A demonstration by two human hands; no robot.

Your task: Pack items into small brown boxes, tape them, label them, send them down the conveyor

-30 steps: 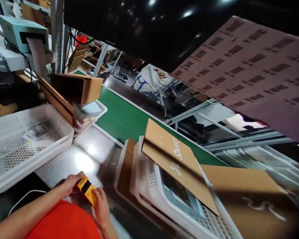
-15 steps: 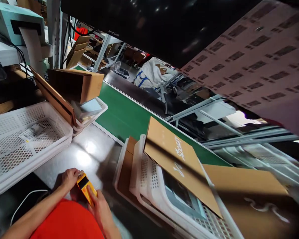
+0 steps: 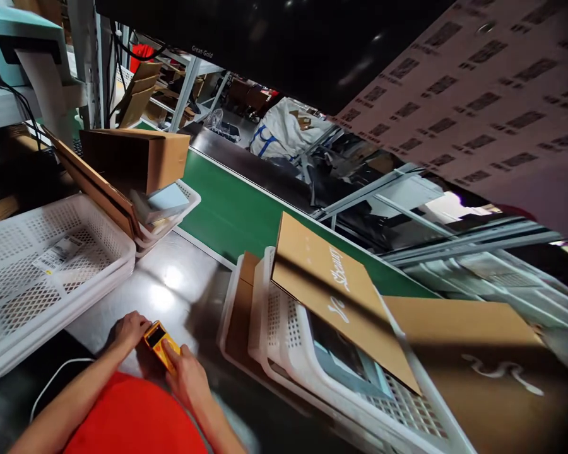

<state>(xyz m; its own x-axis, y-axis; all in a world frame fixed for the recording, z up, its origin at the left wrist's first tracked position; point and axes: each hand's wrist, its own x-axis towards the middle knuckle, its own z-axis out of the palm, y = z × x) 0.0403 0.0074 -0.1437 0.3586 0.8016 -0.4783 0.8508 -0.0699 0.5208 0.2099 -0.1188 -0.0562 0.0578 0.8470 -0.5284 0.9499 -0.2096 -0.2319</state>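
A yellow handheld device with a dark screen is held over the metal table, close to my body. My right hand is closed round its lower end, thumb on its front. My left hand is at the device's upper left end, its fingers pressed together; whatever they may hold is too small to make out. To the left is a white perforated basket with a labelled plastic packet inside.
Stacked white baskets with a printed cardboard piece stand on the right, beside a larger cardboard box. A green conveyor runs behind. An open carton and a printer are at the left; a dark monitor hangs overhead.
The view has shifted slightly. My left hand and the device keep nearly the same positions, and my right hand still grips the device.
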